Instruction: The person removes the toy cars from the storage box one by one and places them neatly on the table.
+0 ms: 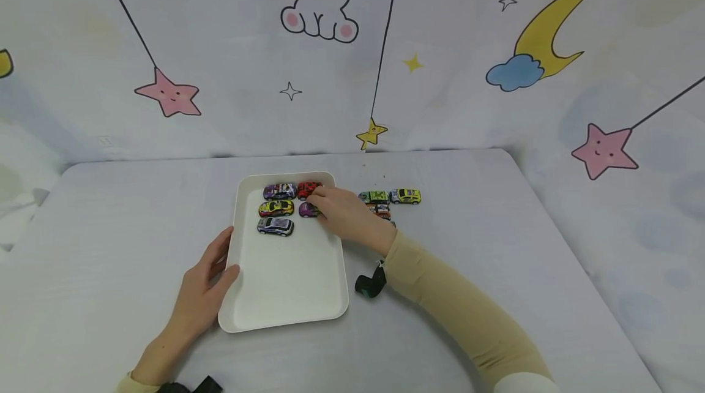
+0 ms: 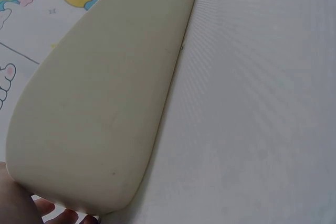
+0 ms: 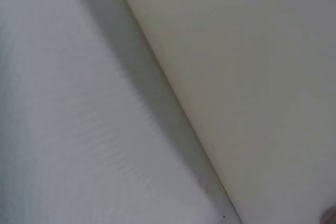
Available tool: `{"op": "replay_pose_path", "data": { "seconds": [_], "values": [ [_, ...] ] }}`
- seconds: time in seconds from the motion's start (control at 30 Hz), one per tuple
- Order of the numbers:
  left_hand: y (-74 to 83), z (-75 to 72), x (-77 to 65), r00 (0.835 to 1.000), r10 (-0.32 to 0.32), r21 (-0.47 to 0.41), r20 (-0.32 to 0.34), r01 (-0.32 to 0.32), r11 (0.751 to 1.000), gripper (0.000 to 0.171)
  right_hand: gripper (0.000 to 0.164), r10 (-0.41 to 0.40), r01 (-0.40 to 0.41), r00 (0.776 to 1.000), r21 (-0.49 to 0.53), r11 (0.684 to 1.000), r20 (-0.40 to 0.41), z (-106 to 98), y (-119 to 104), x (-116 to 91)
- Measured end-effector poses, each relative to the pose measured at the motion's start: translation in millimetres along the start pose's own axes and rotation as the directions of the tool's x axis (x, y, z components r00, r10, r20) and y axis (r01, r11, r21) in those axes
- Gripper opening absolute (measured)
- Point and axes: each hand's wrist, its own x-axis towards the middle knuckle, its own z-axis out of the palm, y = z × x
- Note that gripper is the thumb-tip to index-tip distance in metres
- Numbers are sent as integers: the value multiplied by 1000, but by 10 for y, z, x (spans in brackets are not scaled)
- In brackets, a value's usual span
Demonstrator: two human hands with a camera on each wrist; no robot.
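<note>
A white tray (image 1: 286,283) lies on the table, with several small toy cars in its upper part. My left hand (image 1: 201,289) holds the tray's left side, thumb at the rim; in the left wrist view, fingers (image 2: 65,216) show at the tray's end. Reaching over the right rim, my right hand (image 1: 352,215) pinches a purple toy car (image 1: 307,210), partly hidden by the fingers. Just above it sits a red toy car (image 1: 308,189). A purple-blue car (image 1: 279,191), a yellow car (image 1: 276,208) and a silver-blue car (image 1: 275,226) form a column to the left.
Right of the tray stand more toy cars: a green one (image 1: 374,197), a yellow-green one (image 1: 406,196) and an orange-white one (image 1: 381,211), partly behind the right hand. A white cloth covers the table (image 1: 468,228). Behind it rises a wall with cartoon drawings.
</note>
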Motion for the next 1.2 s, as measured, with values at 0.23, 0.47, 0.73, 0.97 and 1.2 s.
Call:
{"op": "replay_pose_path", "data": {
  "seconds": [0.23,0.47,0.73,0.97,1.2],
  "values": [
    [-9,6,-1,1000,4,-5,-1,-4,1000,65,30,-22,22,1000,-43,999,3,7,-18,-24],
    [-9,6,4,1000,3,6,-7,-3,1000,65,32,-28,27,999,-49,998,-18,32,-18,-33],
    [-23,11,4,1000,4,3,-6,-4,1000,65,32,-41,42,998,22,999,-38,43,-19,-58],
    [-31,6,4,1000,-1,1,-4,1,1000,66,34,-53,60,995,82,995,-82,71,-7,-95],
    [-37,3,1,1000,-8,4,4,8,1000,66,33,-102,122,980,110,986,-172,83,24,-128]
  ]
}}
